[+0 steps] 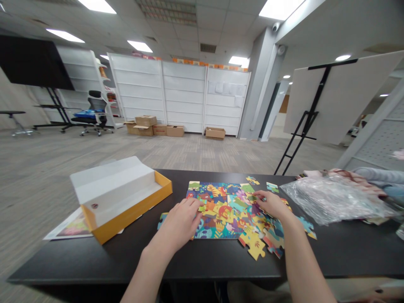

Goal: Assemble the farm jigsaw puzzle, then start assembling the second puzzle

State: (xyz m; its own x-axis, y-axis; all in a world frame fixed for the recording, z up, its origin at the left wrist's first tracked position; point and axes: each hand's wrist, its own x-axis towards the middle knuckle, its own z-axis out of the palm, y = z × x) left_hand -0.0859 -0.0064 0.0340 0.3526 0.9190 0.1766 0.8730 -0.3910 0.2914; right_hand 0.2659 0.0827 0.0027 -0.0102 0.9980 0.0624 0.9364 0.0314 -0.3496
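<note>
A colourful animal puzzle picture (217,229) lies flat on the black table, with loose pieces over its middle and right side. My left hand (184,216) rests over its left edge, fingers closed on a small yellow-green puzzle piece (201,207). At the upper right of the picture, my right hand (268,202) has its fingertips pinched together at a greenish piece; how firmly it is held is hard to tell. Several loose pieces, among them a yellow one (253,245), are heaped near the lower right. A blue piece (306,226) sits beyond my right wrist.
An open yellow box (132,216) with a white inside stands on the left of the table (202,263), over a printed sheet (71,226). Clear plastic packaging (334,200) and folded cloth (375,174) lie at the right. Cardboard boxes (145,126) are on the floor beyond.
</note>
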